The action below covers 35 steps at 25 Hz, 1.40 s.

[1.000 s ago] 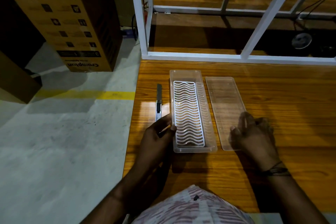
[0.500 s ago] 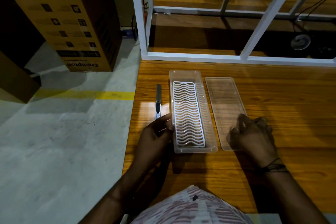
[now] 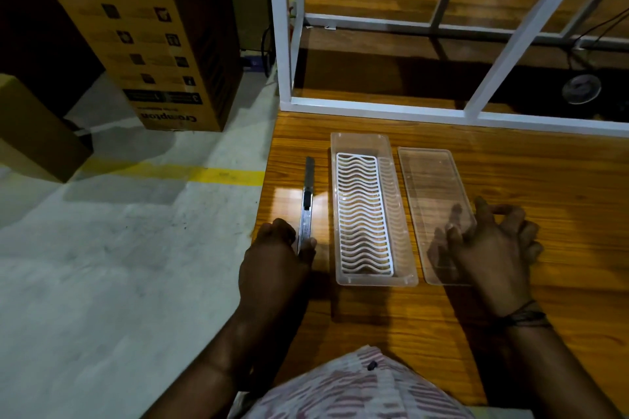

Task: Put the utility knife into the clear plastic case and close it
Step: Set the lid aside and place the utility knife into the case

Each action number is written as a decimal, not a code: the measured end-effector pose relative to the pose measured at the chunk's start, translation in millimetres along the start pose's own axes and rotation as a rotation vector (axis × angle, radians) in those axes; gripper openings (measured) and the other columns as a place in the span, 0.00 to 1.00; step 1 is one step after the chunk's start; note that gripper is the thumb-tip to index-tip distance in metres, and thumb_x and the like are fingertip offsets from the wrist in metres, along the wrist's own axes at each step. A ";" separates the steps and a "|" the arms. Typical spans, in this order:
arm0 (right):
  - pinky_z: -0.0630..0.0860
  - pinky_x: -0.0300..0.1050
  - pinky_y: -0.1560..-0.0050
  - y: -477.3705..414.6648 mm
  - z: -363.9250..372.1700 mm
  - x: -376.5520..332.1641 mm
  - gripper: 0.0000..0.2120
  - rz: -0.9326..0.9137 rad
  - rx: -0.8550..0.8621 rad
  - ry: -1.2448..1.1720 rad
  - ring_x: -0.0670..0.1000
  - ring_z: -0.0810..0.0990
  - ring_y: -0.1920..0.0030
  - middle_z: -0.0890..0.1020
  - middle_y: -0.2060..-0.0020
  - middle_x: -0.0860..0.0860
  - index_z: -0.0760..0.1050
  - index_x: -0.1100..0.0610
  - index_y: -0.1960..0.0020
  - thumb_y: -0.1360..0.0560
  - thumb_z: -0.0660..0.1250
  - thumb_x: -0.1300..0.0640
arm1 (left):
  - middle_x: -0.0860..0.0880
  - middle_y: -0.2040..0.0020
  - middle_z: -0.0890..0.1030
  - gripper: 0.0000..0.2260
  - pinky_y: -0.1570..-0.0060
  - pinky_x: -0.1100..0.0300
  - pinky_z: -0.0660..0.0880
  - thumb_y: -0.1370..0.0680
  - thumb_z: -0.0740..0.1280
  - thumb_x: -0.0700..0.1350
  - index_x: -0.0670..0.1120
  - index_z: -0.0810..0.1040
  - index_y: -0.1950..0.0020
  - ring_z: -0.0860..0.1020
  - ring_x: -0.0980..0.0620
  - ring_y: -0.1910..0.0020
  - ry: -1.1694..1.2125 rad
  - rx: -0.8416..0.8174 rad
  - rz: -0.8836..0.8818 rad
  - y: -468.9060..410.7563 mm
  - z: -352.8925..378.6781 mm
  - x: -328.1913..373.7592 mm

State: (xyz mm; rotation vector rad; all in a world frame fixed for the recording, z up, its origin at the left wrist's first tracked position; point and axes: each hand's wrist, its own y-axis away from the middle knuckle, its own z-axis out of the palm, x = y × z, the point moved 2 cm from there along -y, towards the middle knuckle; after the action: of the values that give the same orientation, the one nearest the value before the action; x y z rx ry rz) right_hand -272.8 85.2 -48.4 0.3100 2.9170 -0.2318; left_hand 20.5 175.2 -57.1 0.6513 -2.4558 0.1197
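The utility knife (image 3: 307, 192) lies lengthwise on the wooden table (image 3: 544, 201), just left of the clear plastic case (image 3: 360, 137). The case is open and holds a white wavy grid insert (image 3: 362, 214). Its clear lid (image 3: 432, 187) lies flat to the right of it. My left hand (image 3: 275, 265) closes thumb and fingers around the knife's near end, and the knife still rests on the table. My right hand (image 3: 493, 248) grips the lid's near right corner, thumb on top and fingers curled at its edge.
A white metal frame (image 3: 442, 116) runs along the back of the table. The table's left edge drops to a grey floor with a yellow line (image 3: 190, 173). A tall cardboard box (image 3: 143, 37) stands on the floor at far left.
My left hand has left the case's left wall and moved left onto the knife's near end. My right hand has curled more at the lid's corner. Knife, case and lid have not moved.
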 end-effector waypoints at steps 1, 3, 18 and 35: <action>0.64 0.65 0.36 -0.9 -0.1 -0.5 0.30 -0.009 0.018 -0.009 0.68 0.65 0.35 0.67 0.34 0.65 0.69 0.55 0.27 0.26 0.71 0.48 | 0.49 0.48 0.82 0.17 0.56 0.55 0.79 0.23 0.69 0.62 0.50 0.78 0.44 0.83 0.47 0.52 -0.038 -0.010 -0.005 -1.2 1.0 1.3; 0.64 0.66 0.37 -2.0 -0.1 -1.9 0.30 -0.030 0.033 -0.026 0.69 0.66 0.35 0.68 0.34 0.65 0.70 0.55 0.27 0.26 0.71 0.49 | 0.47 0.47 0.82 0.20 0.55 0.54 0.79 0.23 0.69 0.62 0.47 0.77 0.43 0.83 0.44 0.51 -0.114 -0.032 0.003 -5.8 2.1 4.4; 0.65 0.66 0.34 6.2 9.4 -2.8 0.30 -0.007 -0.010 -0.136 0.68 0.65 0.33 0.68 0.32 0.63 0.72 0.55 0.28 0.27 0.72 0.49 | 0.48 0.53 0.85 0.13 0.57 0.59 0.74 0.24 0.73 0.55 0.46 0.83 0.50 0.83 0.47 0.52 -0.034 -0.140 -0.089 -30.1 0.5 7.1; 0.76 0.40 0.48 5.8 -33.2 -82.4 0.15 -0.262 0.057 -0.628 0.49 0.80 0.46 0.81 0.45 0.51 0.80 0.53 0.38 0.24 0.71 0.55 | 0.48 0.58 0.88 0.09 0.51 0.52 0.85 0.24 0.75 0.51 0.46 0.85 0.54 0.87 0.51 0.57 0.646 -0.230 -0.103 -17.7 -15.6 2.1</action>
State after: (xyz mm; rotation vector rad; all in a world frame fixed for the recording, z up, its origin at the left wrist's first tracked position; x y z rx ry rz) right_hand -198.4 80.9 0.5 -0.1256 2.3189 -0.3737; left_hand 35.5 162.3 -44.2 0.5313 -1.7797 0.0019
